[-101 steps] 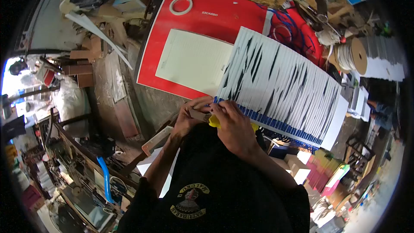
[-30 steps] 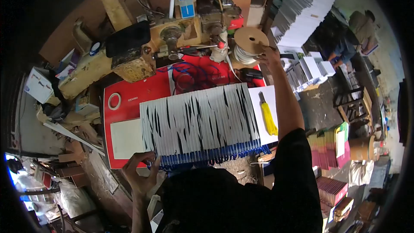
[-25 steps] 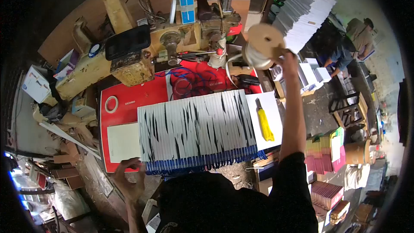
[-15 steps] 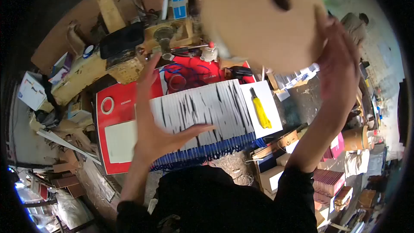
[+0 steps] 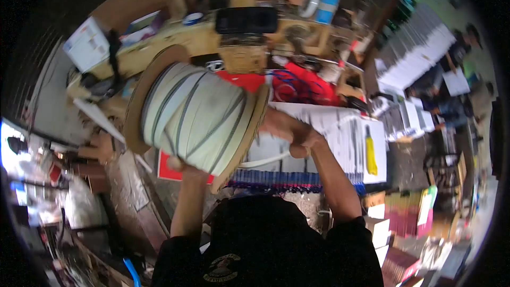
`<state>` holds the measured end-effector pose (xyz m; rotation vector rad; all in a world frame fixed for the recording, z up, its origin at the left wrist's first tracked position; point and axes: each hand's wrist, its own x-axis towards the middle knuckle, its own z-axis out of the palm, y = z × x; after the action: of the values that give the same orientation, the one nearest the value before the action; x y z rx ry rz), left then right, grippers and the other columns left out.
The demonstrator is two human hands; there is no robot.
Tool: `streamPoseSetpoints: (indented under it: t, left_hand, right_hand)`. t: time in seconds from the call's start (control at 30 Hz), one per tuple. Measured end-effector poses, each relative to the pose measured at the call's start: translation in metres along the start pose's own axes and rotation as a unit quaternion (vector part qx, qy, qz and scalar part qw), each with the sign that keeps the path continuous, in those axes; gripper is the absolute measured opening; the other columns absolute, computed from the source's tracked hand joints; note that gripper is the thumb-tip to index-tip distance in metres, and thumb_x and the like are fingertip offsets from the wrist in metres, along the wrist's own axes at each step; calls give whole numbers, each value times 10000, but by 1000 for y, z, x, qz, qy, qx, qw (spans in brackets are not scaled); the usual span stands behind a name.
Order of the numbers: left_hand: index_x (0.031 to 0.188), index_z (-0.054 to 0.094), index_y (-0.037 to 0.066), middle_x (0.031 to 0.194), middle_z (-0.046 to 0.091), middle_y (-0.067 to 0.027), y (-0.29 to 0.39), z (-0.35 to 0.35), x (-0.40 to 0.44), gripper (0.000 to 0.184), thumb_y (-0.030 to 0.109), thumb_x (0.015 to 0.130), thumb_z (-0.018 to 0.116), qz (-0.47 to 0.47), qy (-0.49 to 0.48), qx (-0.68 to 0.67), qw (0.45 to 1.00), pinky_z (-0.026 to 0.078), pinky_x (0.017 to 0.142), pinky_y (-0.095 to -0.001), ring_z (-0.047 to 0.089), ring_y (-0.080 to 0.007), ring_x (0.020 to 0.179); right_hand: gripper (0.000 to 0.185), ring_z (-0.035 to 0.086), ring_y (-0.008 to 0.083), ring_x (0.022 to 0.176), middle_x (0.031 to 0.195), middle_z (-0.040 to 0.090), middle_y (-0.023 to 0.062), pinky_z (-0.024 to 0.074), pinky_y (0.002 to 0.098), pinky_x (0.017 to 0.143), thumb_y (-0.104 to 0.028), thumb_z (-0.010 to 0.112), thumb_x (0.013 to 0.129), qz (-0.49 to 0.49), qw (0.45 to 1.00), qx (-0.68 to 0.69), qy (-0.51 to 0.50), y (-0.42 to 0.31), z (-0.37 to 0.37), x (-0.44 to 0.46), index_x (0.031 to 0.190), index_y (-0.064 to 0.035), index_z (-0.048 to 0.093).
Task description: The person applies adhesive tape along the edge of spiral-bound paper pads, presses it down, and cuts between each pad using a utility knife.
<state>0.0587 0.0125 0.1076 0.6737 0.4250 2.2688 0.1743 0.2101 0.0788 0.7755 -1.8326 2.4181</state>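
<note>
I grip the spool with my left hand below; right hand, beside the band, I can't tell. Seemingly positioning the spool; next calls for steady support.

I see the left hand holding the big spool low on its near side. Right hand is by the right flange, white strip running to it; I can't call its grip, blurred. Yellow cutter lies right, on a white sheet.
</note>
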Motion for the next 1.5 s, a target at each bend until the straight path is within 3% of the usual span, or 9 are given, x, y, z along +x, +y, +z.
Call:
streamPoseSetpoints:
  t: [0.17,0.37,0.6,0.7,0.83,0.97,1.13,1.43,1.5]
  left_hand:
    - [1522,354,-10,1514,479,-191,29,-37,-16,888,370,824,750,49,13,-40,998,355,1200,-503,481,-354,1393]
    - [1571,287,61,1558,405,-211,50,-91,-27,1098,553,739,809,69,-56,-143,986,325,1204,-576,409,-401,1434]
    - [1553,351,85,1541,437,-212,68,-219,-62,1071,600,732,807,55,-8,31,998,375,1162,-607,465,-406,1391]
    - [1491,449,87,1504,501,-162,86,-222,-42,885,571,817,757,26,-15,39,999,422,1119,-613,497,-384,1368]
    - [1406,510,61,1415,558,-153,86,-214,-10,786,538,837,767,85,167,-74,980,531,986,-553,558,-339,1285]
    - [1326,506,56,1208,595,-104,98,-247,20,531,123,879,783,67,273,199,939,590,658,-354,646,-202,907]
    - [1368,482,30,1281,590,-121,93,-307,27,733,90,754,878,242,346,477,771,530,907,-368,627,-250,1080]
    - [1343,554,7,1300,620,-151,122,-493,-48,760,152,696,926,43,68,681,728,470,1006,-386,601,-266,1165]
    - [1423,474,30,1393,541,-181,157,-480,-61,886,165,678,934,-4,-40,821,569,426,1076,-434,520,-317,1277]
  right_hand:
    - [912,674,178,958,1285,613,142,571,309,680,-329,871,807,388,899,-10,-204,-12,55,39,1533,-98,370]
    - [242,608,101,838,874,682,11,490,254,775,-241,650,989,292,918,-210,170,-5,-18,10,1136,-57,704]
    - [250,664,170,947,984,707,43,501,302,904,-126,621,1003,143,695,-488,508,-124,-19,-29,1218,-19,692]
    - [345,594,97,758,952,704,29,466,255,672,-326,588,1028,-52,649,-596,471,-146,-6,-110,1084,-17,731]
    - [323,623,158,729,890,681,104,479,308,665,-316,737,892,108,858,-467,187,-208,48,-154,1002,-13,717]
    - [277,639,182,746,933,664,129,477,292,651,-17,823,764,250,780,-526,228,-191,118,-85,993,-6,669]
    - [195,637,176,577,720,695,118,453,304,529,-17,847,702,256,706,-582,312,-189,143,-80,866,-12,740]
    - [211,655,120,686,851,722,117,508,255,593,43,825,768,299,659,-564,398,-204,152,-76,954,20,729]
    - [196,696,152,723,877,717,139,558,258,648,66,800,791,296,668,-543,414,-199,150,-57,971,45,723]
